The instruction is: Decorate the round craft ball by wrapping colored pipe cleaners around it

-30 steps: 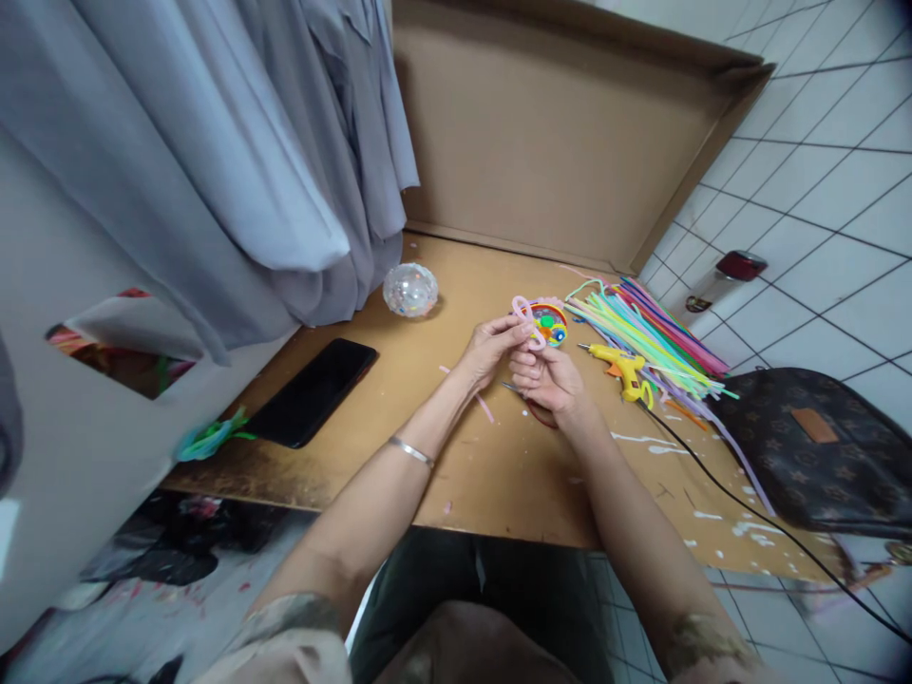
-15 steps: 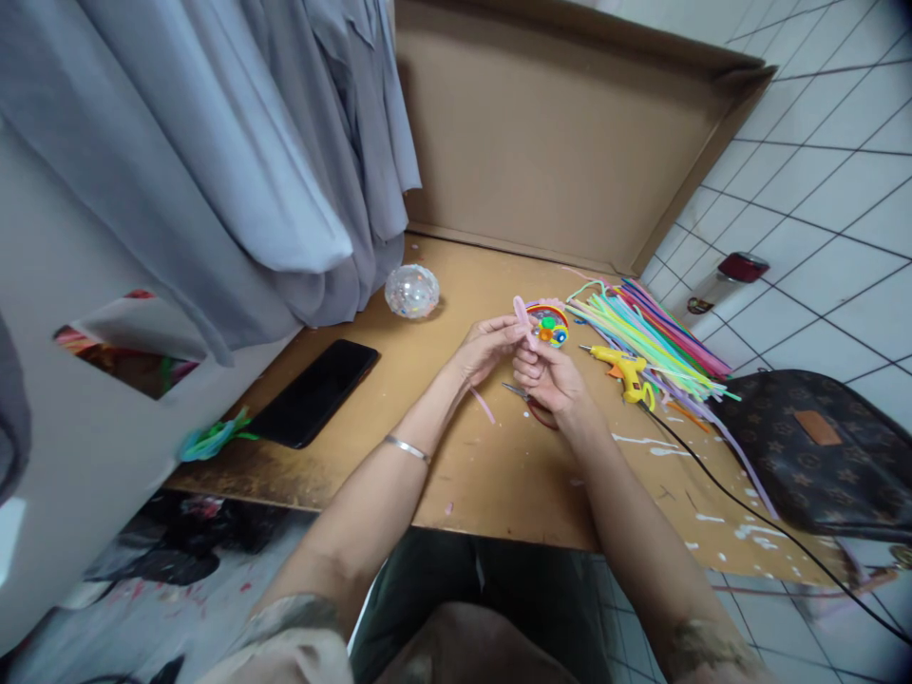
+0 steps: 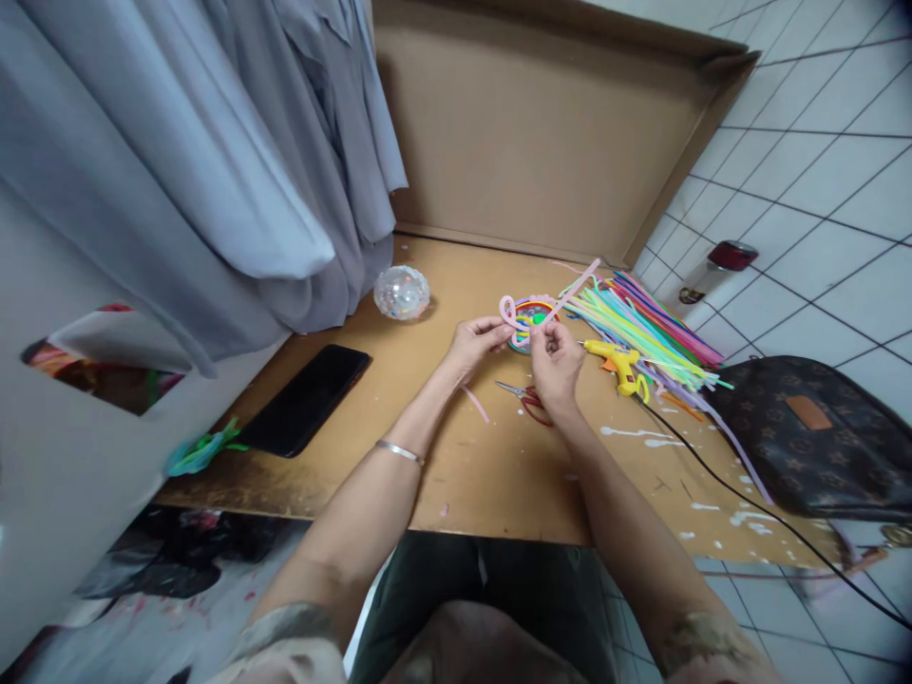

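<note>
Between my two hands is a pink pipe cleaner (image 3: pixel 579 288), bent into a loop at its left end, with a straight tail pointing up and right. My left hand (image 3: pixel 479 344) pinches it just below the loop. The fingers of my right hand (image 3: pixel 556 357) are closed on it farther along. Behind the fingers lies a round, colourful piece (image 3: pixel 536 306) with a rainbow rim, partly hidden. Red-handled scissors (image 3: pixel 525 399) rest on the table below my hands. A short pink strip (image 3: pixel 475 403) lies beside my left wrist.
A yellow glue gun (image 3: pixel 618 366) with a black cord lies right, by a pile of coloured pipe cleaners (image 3: pixel 641 328). A patterned bag (image 3: pixel 819 446) sits at the right edge. Left are a clear ball (image 3: pixel 402 293) and a black phone (image 3: pixel 306 399). Cardboard (image 3: pixel 541 142) stands behind.
The pink pipe cleaner, bunched upright before, now shows an open loop and a long tail. My right hand has turned and moved slightly right and up, uncovering more of the scissors.
</note>
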{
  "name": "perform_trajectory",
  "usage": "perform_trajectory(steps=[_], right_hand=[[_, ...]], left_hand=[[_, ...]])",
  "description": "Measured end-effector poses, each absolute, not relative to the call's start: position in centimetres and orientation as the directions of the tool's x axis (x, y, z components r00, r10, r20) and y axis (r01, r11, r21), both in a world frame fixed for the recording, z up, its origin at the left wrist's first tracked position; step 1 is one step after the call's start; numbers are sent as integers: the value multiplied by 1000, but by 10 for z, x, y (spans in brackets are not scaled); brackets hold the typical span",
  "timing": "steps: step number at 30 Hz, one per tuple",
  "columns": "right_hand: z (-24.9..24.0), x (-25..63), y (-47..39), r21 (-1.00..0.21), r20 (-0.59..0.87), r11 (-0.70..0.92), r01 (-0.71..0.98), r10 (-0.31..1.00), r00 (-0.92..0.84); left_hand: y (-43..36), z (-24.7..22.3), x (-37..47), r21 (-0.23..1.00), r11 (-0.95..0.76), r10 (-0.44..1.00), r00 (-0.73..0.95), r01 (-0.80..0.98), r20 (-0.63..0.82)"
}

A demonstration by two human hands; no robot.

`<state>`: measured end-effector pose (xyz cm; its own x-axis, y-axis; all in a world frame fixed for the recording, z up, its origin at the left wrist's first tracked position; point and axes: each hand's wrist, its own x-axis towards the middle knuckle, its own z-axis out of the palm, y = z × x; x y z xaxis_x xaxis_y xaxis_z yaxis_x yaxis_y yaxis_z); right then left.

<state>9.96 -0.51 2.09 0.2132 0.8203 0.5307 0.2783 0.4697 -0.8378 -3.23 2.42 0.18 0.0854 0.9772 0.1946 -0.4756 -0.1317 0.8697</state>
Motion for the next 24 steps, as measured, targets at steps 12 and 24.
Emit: perform_trajectory(steps=[12,24], right_hand=[[15,104,0,-688,653,500,526,742,150],[10,109,10,-856,471,444,263,881,48]], left_hand=[[21,0,-31,922,-187,975,53,-340,217],[23,-3,-35,942,-177,978,59,-284,201]])
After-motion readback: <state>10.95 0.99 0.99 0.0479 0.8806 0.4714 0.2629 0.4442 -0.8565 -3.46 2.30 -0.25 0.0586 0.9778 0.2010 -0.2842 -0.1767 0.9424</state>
